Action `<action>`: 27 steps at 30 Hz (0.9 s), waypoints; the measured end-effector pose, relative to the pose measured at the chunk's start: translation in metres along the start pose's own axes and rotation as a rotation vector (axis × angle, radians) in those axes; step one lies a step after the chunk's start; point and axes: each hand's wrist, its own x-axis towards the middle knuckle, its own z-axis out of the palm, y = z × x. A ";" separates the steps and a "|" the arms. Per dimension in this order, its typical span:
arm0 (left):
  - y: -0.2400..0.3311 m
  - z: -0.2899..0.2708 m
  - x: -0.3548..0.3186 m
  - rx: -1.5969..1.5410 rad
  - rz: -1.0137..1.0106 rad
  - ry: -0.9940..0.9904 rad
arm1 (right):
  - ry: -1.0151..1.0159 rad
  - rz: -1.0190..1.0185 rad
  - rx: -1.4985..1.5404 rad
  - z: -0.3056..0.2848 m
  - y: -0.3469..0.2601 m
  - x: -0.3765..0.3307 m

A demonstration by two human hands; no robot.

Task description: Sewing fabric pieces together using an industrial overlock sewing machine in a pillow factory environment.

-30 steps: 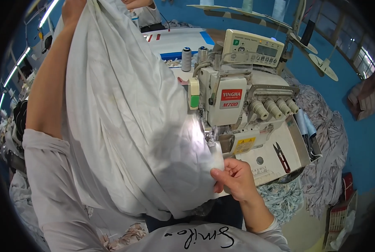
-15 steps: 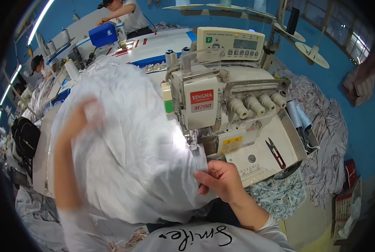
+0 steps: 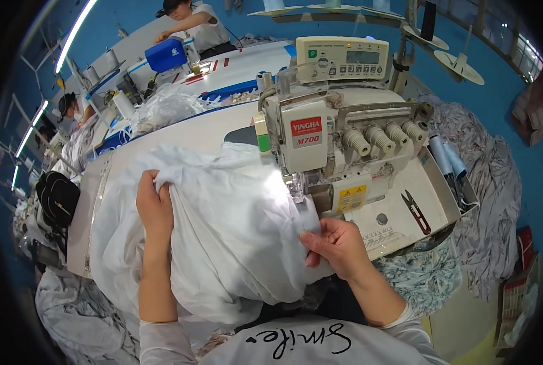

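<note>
A large piece of white cloth [image 3: 223,225] lies bunched across the sewing table and hangs over its near edge. Its right-hand edge runs under the lit presser foot [image 3: 296,187] of a white overlock sewing machine [image 3: 305,152]. My left hand [image 3: 155,210] grips a fold of the cloth left of the machine, fingers closed on it. Just in front of the presser foot, my right hand [image 3: 339,248] pinches the cloth's edge between thumb and fingers. The needle is too small to make out.
Thread snips [image 3: 416,213] with a dark red handle lie on the machine's right plate. Blue thread cones [image 3: 446,159] stand in the side tray. Heaped fabric [image 3: 475,201] is at the right, a black bag [image 3: 57,198] at the left. Co-workers [image 3: 201,27] sit beyond.
The raised, billowing cloth has sunk, uncovering the tabletop and white scraps behind it. My left hand, blurred before, now grips a fold nearer me. My right hand keeps its pinch; the view has shifted slightly.
</note>
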 end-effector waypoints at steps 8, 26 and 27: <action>-0.007 0.011 0.061 0.012 0.032 0.010 | -0.019 -0.007 0.001 -0.004 0.000 -0.002; -0.012 0.007 0.194 0.088 0.298 0.225 | 0.005 0.031 0.005 0.000 -0.005 -0.003; -0.012 0.005 0.205 0.088 0.299 0.224 | 0.011 0.034 0.005 0.000 -0.006 -0.003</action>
